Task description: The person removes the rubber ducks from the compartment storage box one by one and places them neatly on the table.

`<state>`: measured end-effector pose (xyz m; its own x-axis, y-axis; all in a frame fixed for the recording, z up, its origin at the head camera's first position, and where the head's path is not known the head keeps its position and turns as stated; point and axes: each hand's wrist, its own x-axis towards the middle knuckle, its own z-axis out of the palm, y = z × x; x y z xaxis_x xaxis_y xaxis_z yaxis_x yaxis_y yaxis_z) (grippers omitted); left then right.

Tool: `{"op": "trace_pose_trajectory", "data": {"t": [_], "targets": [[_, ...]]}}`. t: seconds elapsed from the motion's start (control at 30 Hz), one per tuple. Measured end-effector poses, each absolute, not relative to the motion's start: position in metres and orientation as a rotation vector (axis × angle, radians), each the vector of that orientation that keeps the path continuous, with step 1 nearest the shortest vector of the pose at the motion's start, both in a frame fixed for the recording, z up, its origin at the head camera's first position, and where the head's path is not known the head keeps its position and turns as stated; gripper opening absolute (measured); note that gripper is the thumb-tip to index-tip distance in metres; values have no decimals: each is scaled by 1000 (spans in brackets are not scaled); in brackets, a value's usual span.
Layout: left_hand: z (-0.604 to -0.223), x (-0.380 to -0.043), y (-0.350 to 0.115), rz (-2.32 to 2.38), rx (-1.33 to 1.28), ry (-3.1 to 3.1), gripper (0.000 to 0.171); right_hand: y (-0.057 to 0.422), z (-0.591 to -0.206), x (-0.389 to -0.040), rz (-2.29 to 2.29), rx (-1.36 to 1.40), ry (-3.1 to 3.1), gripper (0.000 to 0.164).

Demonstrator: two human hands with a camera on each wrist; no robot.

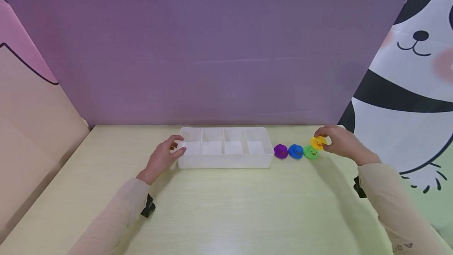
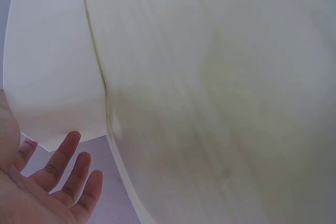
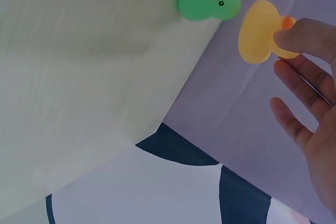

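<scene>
My right hand (image 1: 341, 143) pinches a yellow rubber duck (image 1: 318, 142) between thumb and fingers, just behind and right of a green duck (image 1: 311, 152). In the right wrist view the yellow duck (image 3: 258, 32) shows clear of the tabletop, its head partly covered by the thumb. A white box (image 1: 223, 161) with a row of bare compartments stands at the table's far middle. At its left end is my left hand (image 1: 162, 158), with loosely bent fingers. The left wrist view shows a fingertip right at the end wall of the box (image 2: 58, 61).
A purple duck (image 1: 280, 151) and a blue duck (image 1: 295, 151) sit in line with the green one, right of the box. Behind the pale wooden table (image 1: 226, 207) hangs a purple cloth (image 1: 219, 50). A panda-print cloth (image 1: 400, 129) borders the right side.
</scene>
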<state>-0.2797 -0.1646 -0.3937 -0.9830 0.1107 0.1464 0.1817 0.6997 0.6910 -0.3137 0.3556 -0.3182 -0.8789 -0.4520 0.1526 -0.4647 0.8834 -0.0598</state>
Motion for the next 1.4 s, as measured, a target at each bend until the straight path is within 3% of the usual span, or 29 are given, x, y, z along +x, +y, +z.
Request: {"op": "trace_pose_trajectory", "data": {"t": [1.4], "targets": [[-395,-280,-164,-1166,-245,-2798,42,394,-363,-324,253,555,-3065,32]]}}
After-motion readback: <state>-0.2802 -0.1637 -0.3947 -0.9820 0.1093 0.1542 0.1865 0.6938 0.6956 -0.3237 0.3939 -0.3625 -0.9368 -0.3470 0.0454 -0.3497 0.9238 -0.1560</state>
